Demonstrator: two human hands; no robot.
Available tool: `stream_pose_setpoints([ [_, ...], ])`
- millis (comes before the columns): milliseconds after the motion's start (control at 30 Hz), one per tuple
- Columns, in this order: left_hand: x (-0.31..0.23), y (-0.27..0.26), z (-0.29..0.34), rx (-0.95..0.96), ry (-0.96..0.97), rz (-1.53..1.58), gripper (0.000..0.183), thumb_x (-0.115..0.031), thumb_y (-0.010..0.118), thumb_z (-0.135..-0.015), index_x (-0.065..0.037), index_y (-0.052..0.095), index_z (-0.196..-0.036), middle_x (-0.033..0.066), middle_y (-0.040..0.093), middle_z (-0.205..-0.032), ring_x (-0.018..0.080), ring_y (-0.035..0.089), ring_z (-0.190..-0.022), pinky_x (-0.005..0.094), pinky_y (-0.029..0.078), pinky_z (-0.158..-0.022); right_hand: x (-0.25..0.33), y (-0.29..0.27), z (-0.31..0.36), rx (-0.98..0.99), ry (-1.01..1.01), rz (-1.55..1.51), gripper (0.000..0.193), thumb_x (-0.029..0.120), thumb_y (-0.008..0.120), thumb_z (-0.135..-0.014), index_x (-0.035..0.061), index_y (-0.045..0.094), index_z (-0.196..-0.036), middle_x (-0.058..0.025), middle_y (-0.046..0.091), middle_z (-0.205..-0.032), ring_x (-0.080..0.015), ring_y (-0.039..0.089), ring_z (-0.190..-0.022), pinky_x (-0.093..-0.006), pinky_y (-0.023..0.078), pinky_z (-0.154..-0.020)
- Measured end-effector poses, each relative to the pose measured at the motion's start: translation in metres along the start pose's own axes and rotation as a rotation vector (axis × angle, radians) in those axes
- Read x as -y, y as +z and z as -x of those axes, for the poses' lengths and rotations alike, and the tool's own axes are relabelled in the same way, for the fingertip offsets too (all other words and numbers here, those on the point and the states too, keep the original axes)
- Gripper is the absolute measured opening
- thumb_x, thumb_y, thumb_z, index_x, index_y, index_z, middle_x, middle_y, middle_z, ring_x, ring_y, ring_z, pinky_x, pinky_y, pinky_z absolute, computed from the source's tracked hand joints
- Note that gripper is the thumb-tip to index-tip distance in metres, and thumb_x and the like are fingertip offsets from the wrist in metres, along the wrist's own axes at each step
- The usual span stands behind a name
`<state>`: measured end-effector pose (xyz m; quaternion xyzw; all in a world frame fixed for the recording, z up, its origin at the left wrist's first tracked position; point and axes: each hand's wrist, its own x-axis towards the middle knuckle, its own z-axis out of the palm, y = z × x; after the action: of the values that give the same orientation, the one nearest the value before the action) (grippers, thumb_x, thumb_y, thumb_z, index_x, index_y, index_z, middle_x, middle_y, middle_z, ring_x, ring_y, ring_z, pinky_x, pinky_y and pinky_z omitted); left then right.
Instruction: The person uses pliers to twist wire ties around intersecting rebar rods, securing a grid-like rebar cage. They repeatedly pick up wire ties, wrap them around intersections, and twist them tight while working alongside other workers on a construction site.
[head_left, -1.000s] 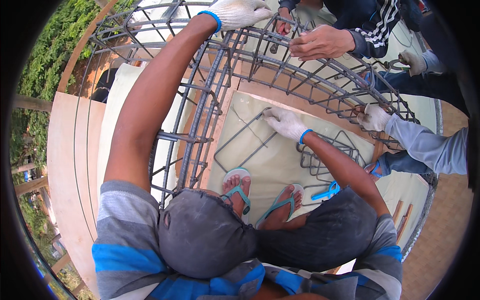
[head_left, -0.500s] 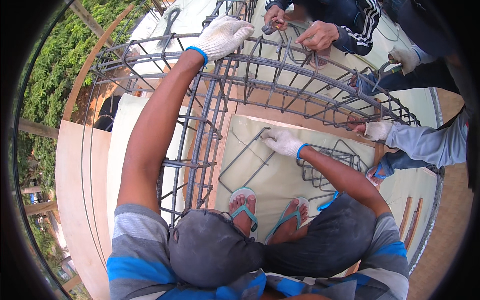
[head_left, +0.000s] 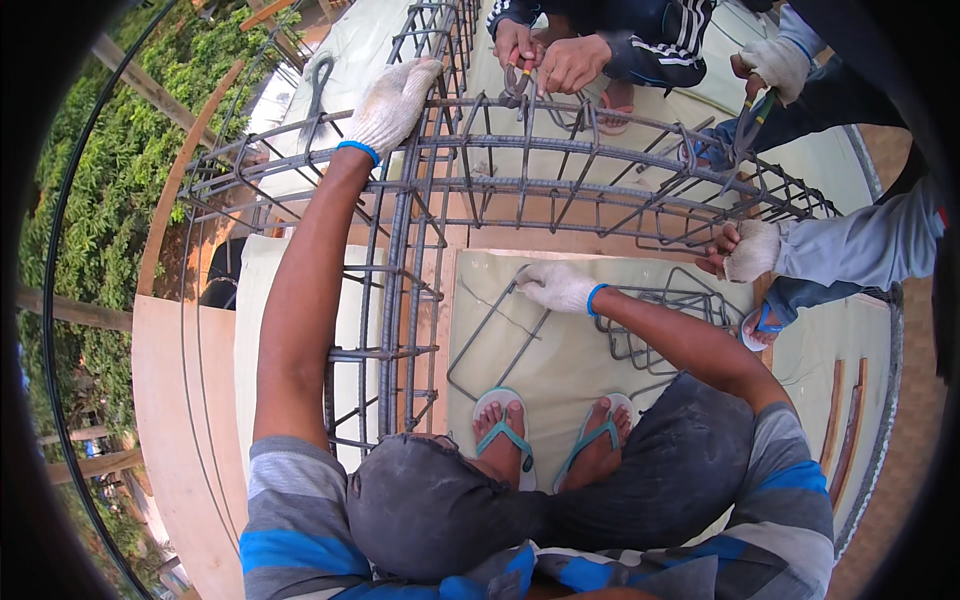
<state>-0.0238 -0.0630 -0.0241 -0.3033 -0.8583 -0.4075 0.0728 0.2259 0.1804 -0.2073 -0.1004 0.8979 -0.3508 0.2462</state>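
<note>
Where our right hand (head_left: pixel 556 287) reaches out, its gloved fingers pinch the upper end of a bent steel rod (head_left: pixel 482 330), which slants down over the pale green sheet (head_left: pixel 590 350) toward our sandals (head_left: pixel 507 430). Our left hand (head_left: pixel 393 107), gloved too, rests atop the rebar cage (head_left: pixel 388 300) near where its sections meet; its fingertips are turned away, so we cannot tell whether they grasp a bar. Right of the rod, a heap of bent frames (head_left: pixel 668 297) lies partly behind our forearm. Farther out, across the cage, a co-worker's hands (head_left: pixel 573 65) hold red-handled pliers (head_left: pixel 516 84) against the bars.
</note>
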Motion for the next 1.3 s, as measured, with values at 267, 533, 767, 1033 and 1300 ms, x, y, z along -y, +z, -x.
stream_pose_setpoints([
  [267,-0.009,0.0,0.003,0.009,-0.031,0.016,0.059,-0.048,0.043,-0.105,-0.001,0.067,-0.13,0.0217,0.07,-0.127,0.0364,0.063,-0.124,0.037,0.044,-0.107,-0.007,0.006,0.0,-0.015,-0.02,-0.029,0.043,0.031,0.053,-0.097,0.003,0.07,-0.125,-0.0197,0.069,-0.127,-0.0355,0.064,-0.12,-0.0407,0.049,-0.107],
  [533,0.004,-0.001,-0.001,0.028,0.015,-0.013,0.06,-0.049,0.04,-0.105,-0.002,0.067,-0.129,0.0217,0.067,-0.132,0.0382,0.06,-0.127,0.0375,0.043,-0.108,-0.011,0.007,-0.001,-0.015,-0.028,-0.043,0.041,0.029,0.054,-0.097,0.0042,0.07,-0.125,-0.0191,0.069,-0.129,-0.0358,0.064,-0.121,-0.0407,0.049,-0.107],
  [767,-0.008,-0.003,0.003,0.039,-0.036,-0.022,0.058,-0.048,0.038,-0.105,-0.003,0.068,-0.127,0.0201,0.07,-0.126,0.0386,0.062,-0.12,0.0378,0.044,-0.105,-0.009,0.006,0.0,-0.004,-0.02,-0.027,0.04,0.03,0.056,-0.098,0.005,0.07,-0.126,-0.0181,0.07,-0.127,-0.0348,0.065,-0.12,-0.0393,0.049,-0.106],
  [1033,0.002,0.0,0.002,0.017,0.014,-0.002,0.057,-0.047,0.041,-0.105,-0.004,0.069,-0.127,0.0208,0.069,-0.13,0.0365,0.061,-0.125,0.0367,0.042,-0.109,-0.012,0.005,0.003,0.012,0.009,-0.008,0.039,0.03,0.054,-0.098,0.0064,0.07,-0.125,-0.0173,0.072,-0.124,-0.0346,0.066,-0.116,-0.0397,0.05,-0.104],
  [1300,0.013,0.002,0.0,0.003,0.088,-0.084,0.052,-0.044,0.034,-0.11,-0.009,0.068,-0.125,0.0127,0.07,-0.11,0.0244,0.063,-0.102,0.036,0.048,-0.095,-0.008,0.004,0.004,0.004,0.011,-0.013,0.042,0.033,0.054,-0.099,0.0066,0.068,-0.129,-0.0185,0.071,-0.124,-0.0344,0.067,-0.114,-0.0391,0.051,-0.1],
])
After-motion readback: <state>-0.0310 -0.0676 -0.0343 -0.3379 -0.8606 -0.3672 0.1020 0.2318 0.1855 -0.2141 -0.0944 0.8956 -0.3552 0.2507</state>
